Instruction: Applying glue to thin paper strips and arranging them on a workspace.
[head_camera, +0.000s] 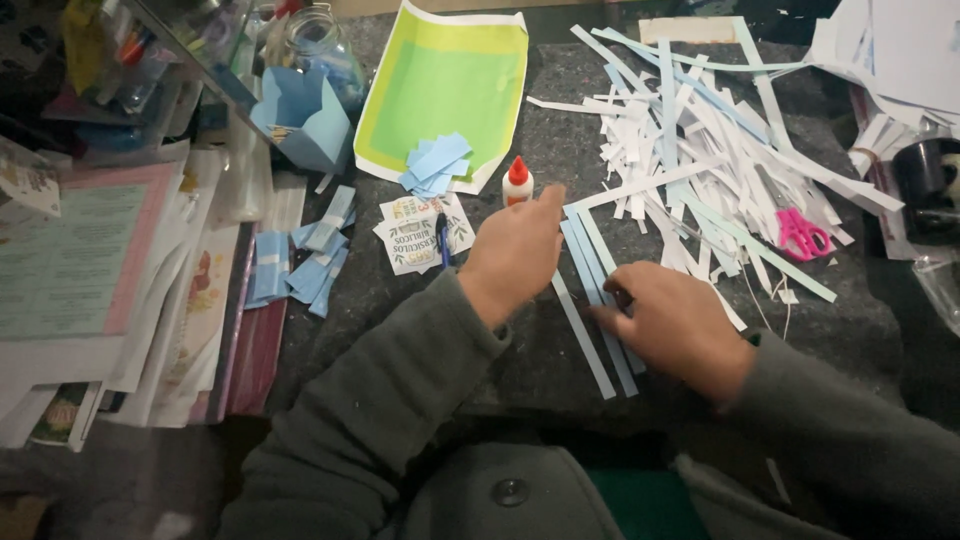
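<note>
- The right hand lies flat, fingers spread, pressing the blue paper strips.
- The left hand rests loosely curled, gripping nothing, fingertips touching the strips' upper ends.
- The strips lie on a grey felt mat.
- A glue bottle and pink scissors sit near.

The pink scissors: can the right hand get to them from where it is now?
Probably yes. The right hand rests on blue paper strips, and the pink scissors lie uncovered on the pile of cut strips, with nothing standing between.
</note>
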